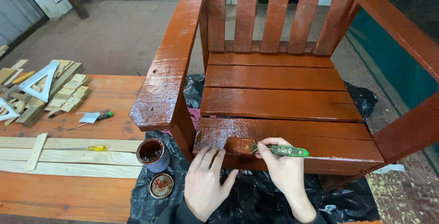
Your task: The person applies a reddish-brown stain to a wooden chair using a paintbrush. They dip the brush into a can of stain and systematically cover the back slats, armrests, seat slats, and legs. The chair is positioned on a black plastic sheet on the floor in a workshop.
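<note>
The paintbrush (270, 149) lies flat against the front slat of the red-brown wooden chair (274, 96), its bristles pointing left and loaded with the same wet brown coat, its green handle pointing right. It looks light and stiff in the handle, soft at the bristle end, and probably a little slick where paint has crept onto the ferrule; the dry green handle is the sensible place to take it. The right hand (283, 169) is clamped on that handle just behind the ferrule, fingers curled over the top. The left hand (206, 183) holds nothing: its fingers are spread and rest on the front edge of the chair's seat, just left of the bristles, on wood that shines as if wet and would likely smear.

The chair stands on black plastic sheeting (256, 196) spread over the orange worktop (68, 192). Left of the chair's front leg sits an open tin of brown paint (152, 154), its lid (161, 185) just below it on the sheeting. Further left of the chair lie pale wooden planks (68, 155), a yellow-handled screwdriver (91, 148), a green-handled one (93, 119) and a heap of small wood offcuts (59, 93).
</note>
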